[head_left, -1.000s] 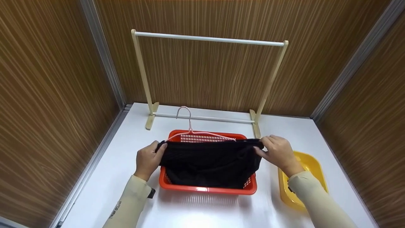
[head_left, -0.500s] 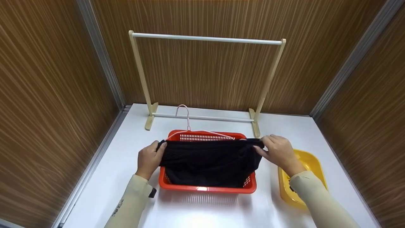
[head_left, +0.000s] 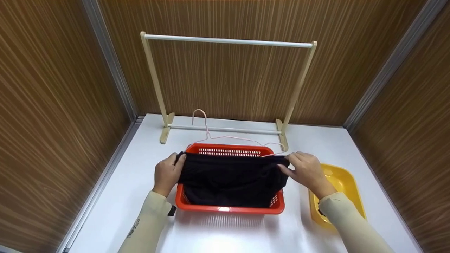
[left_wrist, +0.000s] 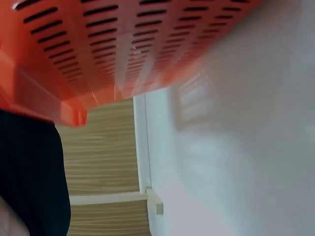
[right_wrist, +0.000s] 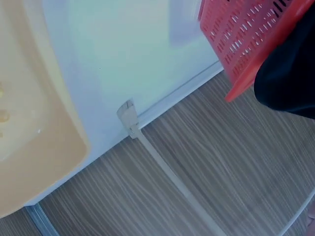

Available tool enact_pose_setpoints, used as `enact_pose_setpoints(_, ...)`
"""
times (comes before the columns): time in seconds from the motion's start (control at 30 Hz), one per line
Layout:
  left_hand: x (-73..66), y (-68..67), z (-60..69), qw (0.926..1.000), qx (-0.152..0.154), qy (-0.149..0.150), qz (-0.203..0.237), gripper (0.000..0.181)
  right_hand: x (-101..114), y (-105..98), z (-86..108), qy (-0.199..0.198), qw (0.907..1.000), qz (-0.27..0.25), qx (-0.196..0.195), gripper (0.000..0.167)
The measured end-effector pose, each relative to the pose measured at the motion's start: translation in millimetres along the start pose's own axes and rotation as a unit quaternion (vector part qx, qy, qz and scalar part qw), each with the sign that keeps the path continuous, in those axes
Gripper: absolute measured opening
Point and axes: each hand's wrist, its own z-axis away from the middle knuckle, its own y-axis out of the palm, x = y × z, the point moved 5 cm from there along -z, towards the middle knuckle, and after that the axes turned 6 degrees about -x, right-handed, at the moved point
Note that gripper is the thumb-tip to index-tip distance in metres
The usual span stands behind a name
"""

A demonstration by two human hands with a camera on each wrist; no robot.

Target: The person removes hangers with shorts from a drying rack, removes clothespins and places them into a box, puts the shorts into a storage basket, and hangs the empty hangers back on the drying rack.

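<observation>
Both hands hold a black garment by its upper edge, stretched between them over a red basket. My left hand pinches the left corner, thumb on the near side. At the right corner, my right hand grips the cloth between thumb and fingers. A pink hanger rises behind the garment with its hook up and to the left. Its right shoulder shows above the cloth, while its lower parts are hidden. Black cloth appears beside the basket in the left wrist view, and dark cloth in the right wrist view.
A rack with wooden legs and a white top bar stands at the back of the white table. The yellow basin lies right of the basket, partly under the right forearm. Wood-patterned panels enclose the back and sides.
The hanger has shifted up and away from the garment, and more of its right shoulder now shows. My right hand has moved slightly left. Both hands keep their grip on the cloth.
</observation>
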Motion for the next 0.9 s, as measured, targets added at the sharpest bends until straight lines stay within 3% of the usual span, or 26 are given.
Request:
enact_pose_setpoints(0.33, -17.4, 5.4, 4.1, 0.9994, -0.013, 0.026, 0.017, 0.038, 21.0, 16.0, -6.5, -0.002, 0.9998, -0.004, -0.019, 0.042)
enact_pose_setpoints(0.57, -15.0, 6.3, 9.8, 0.9998, -0.004, -0.003, 0.018, 0.033, 35.6, 30.4, -7.6, 0.015, 0.9991, -0.028, -0.026, 0.025)
enact_pose_setpoints(0.77, -10.2, 5.8, 15.1, 0.9991, 0.008, -0.036, 0.02, 0.035, 45.5, 51.8, 4.6, 0.051, 0.9964, -0.058, 0.036, 0.032)
enact_pose_setpoints(0.9, -10.5, 6.6, 16.3, 0.9992, 0.015, -0.034, 0.016, 0.036, 47.9, 63.9, 15.5, 0.074, 0.9904, -0.065, 0.096, 0.036)
